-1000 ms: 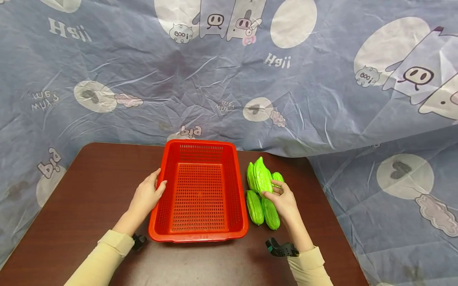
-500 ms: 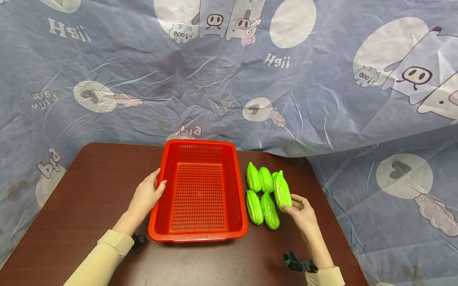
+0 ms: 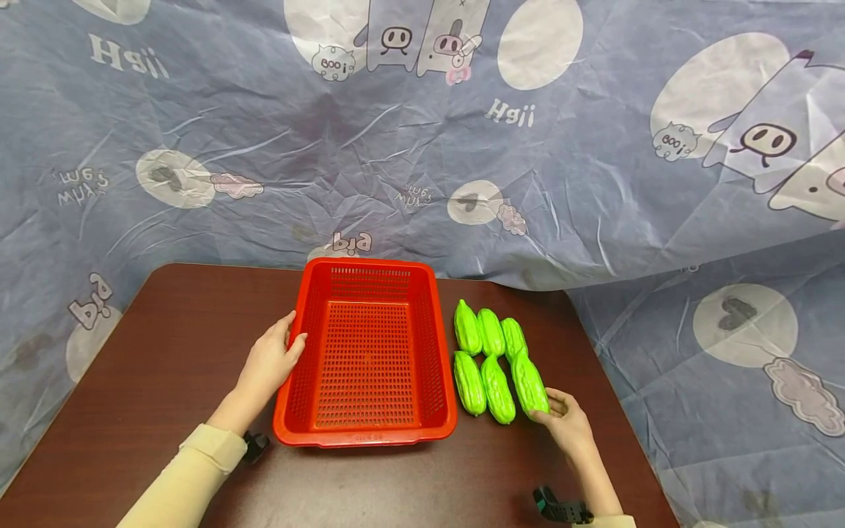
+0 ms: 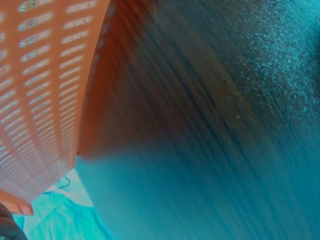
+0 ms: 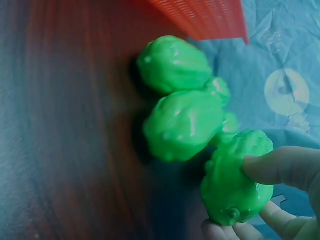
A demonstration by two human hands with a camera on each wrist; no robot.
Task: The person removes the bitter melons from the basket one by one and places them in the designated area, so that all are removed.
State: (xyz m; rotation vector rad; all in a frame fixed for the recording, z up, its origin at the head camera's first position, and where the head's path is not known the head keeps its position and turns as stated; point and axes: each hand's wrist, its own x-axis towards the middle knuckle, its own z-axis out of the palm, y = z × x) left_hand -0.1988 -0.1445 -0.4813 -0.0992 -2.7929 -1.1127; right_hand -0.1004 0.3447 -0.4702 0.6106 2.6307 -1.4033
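Observation:
Bright green bitter melons lie in two short rows on the table to the right of a red plastic basket (image 3: 366, 438). At the right end of the nearer row, my right hand (image 3: 569, 424) pinches one bitter melon (image 3: 530, 385) by its near end. Seen from the right wrist, the thumb (image 5: 280, 167) presses on top of that melon (image 5: 235, 185) and fingers show beneath it. Whether the melon bears on the table I cannot tell. My left hand (image 3: 271, 359) grips the basket's left rim; only a bit of a finger (image 4: 9, 225) shows in the left wrist view.
Two more bitter melons (image 3: 498, 391) (image 3: 470, 385) lie in the nearer row, with three others (image 3: 491, 332) behind them. The dark brown table (image 3: 198, 330) ends at the back against a blue-grey printed cloth (image 3: 370, 161), which also hangs at the right.
My right hand has carried the bitter melon from over the pile, rightward and then nearer, to the right end of the front row. My left hand and the basket stay put.

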